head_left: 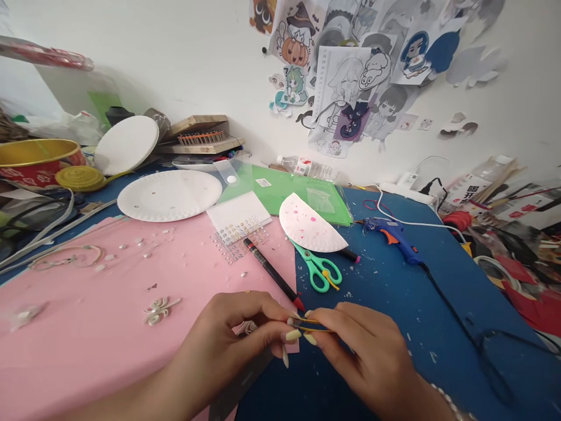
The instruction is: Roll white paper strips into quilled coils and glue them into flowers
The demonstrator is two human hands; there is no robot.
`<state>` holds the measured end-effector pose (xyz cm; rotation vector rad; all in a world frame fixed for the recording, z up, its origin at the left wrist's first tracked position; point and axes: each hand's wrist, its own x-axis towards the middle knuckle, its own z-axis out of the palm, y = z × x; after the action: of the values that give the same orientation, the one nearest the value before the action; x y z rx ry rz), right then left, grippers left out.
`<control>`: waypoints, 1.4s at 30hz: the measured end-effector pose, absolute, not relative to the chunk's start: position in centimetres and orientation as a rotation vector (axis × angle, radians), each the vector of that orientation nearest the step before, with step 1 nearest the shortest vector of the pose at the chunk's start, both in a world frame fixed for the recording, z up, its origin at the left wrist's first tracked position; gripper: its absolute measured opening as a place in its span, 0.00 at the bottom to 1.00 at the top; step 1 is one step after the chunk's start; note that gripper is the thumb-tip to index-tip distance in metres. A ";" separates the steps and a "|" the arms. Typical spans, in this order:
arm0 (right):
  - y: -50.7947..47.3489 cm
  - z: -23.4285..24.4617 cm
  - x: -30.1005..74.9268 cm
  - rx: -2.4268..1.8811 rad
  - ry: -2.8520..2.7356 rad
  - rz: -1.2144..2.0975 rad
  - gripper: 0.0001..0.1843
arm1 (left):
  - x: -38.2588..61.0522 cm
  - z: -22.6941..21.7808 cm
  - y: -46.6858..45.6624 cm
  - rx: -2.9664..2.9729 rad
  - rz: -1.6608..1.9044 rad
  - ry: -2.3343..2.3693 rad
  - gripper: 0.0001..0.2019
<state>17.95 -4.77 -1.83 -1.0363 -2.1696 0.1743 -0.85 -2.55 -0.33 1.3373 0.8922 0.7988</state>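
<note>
My left hand (245, 333) and my right hand (363, 345) meet low in the middle of the head view, fingertips pinched. Between them runs a small, thin yellow-edged piece (312, 325), like a narrow band or loop; its exact kind is unclear. Both hands grip it, one at each end. A coiled white paper shape (248, 327) shows partly behind my left fingers. Just beyond the fingertips lies a black marker with a red tip (274, 273). Green-handled scissors (319, 272) rest partly under a folded paper plate with pink marks (310, 225).
Pink paper (100, 304) covers the left of the blue table (438, 327), with a curled white ornament (158, 311) and scattered beads. A rhinestone sheet (236, 238), paper plate (170, 196) and green folder (284, 190) lie behind. A blue glue gun (394, 237) trails its cord at right.
</note>
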 end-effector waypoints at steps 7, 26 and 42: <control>-4.8 -2.2 17.2 -1.080 -2.119 0.216 0.09 | -0.8 -0.3 -2.5 1.294 0.838 0.935 0.06; -5.1 -2.2 16.9 -1.043 -2.104 0.084 0.07 | -0.6 -0.2 -2.6 1.167 0.815 0.869 0.04; -4.9 -0.7 17.1 -1.180 -1.931 0.912 0.14 | -0.8 -0.1 -2.5 1.203 0.774 0.706 0.05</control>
<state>17.14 -4.93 -0.67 -1.1799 -1.9306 0.9124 -0.78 -2.54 -0.07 1.2027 0.7062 0.7737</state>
